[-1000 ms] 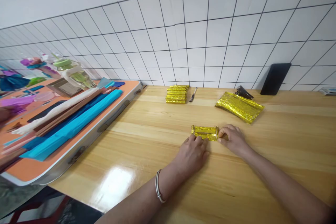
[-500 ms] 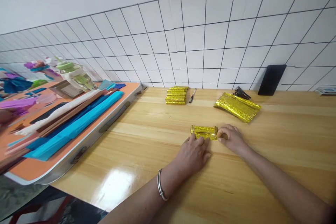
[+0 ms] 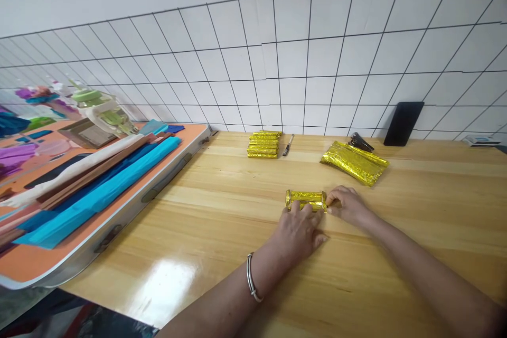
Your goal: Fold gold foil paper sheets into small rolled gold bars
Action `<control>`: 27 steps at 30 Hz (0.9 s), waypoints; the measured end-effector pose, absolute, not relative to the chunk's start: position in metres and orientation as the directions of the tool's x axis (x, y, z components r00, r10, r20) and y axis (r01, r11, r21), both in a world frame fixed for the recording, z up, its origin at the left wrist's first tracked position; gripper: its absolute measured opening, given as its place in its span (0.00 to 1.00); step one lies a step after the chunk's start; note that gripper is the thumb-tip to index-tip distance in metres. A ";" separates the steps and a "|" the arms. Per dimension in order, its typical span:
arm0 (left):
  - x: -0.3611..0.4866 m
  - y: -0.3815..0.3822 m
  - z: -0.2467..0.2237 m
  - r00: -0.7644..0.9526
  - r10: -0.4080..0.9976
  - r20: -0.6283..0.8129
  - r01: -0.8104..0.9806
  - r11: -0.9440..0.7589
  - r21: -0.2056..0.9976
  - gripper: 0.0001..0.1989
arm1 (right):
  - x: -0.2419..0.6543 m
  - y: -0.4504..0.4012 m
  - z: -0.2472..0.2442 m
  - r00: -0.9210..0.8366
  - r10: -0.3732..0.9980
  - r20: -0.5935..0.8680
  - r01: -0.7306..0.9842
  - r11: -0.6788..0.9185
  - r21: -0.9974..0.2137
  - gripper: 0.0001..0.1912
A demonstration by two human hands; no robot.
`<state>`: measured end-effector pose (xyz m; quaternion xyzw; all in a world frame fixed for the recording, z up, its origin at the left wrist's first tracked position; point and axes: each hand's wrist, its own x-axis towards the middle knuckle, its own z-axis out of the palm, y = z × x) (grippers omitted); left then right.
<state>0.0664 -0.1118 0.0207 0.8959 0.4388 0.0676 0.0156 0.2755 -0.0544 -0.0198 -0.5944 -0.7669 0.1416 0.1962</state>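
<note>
A small piece of shiny gold foil paper (image 3: 307, 196) lies on the wooden table, its side edges and front edge folded over into narrow rims. My left hand (image 3: 299, 229) rests across its front edge, fingers stretched out and pressing down. At the right end, my right hand (image 3: 346, 204) pinches the foil's edge between thumb and fingers. The front part of the foil is hidden under my left fingers. Farther back sits a stack of folded gold foil pieces (image 3: 263, 145), and to the right lie flat gold foil sheets (image 3: 355, 162).
A pen or craft knife (image 3: 288, 146) lies beside the stack. Behind the sheets is a dark clip-like object (image 3: 360, 142); a black phone-like slab (image 3: 404, 123) leans on the tiled wall. Leftward, an orange-topped folding table (image 3: 43, 260) bears crepe paper rolls (image 3: 106, 187) and a green-lidded bottle (image 3: 105, 111).
My left fingers have shifted a little right along the foil's front edge, which now looks folded up. My right hand stays at the right end. The view has turned slightly right.
</note>
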 end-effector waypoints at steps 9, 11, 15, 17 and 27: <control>0.067 -0.112 0.023 0.607 0.788 0.106 0.784 -0.615 0.085 0.25 | 0.254 -0.106 -0.020 -0.215 0.912 0.351 0.853 0.350 -0.387 0.12; 0.068 -0.112 0.024 0.606 0.789 0.102 0.783 -0.614 0.102 0.23 | 0.246 -0.120 -0.023 -0.283 0.891 0.355 0.832 0.412 -0.371 0.16; 0.068 -0.112 0.024 0.606 0.790 0.090 0.782 -0.613 0.116 0.20 | 0.241 -0.133 -0.026 -0.392 0.873 0.289 0.841 0.468 -0.272 0.22; 0.065 -0.113 0.023 0.612 0.786 0.090 0.778 -0.619 0.110 0.21 | 0.243 -0.134 -0.024 -0.421 0.869 0.261 0.850 0.478 -0.222 0.24; 0.043 -0.112 0.016 0.650 0.756 0.069 0.741 -0.652 0.164 0.29 | 0.226 -0.127 -0.008 -0.446 0.882 0.153 0.891 0.453 -0.010 0.27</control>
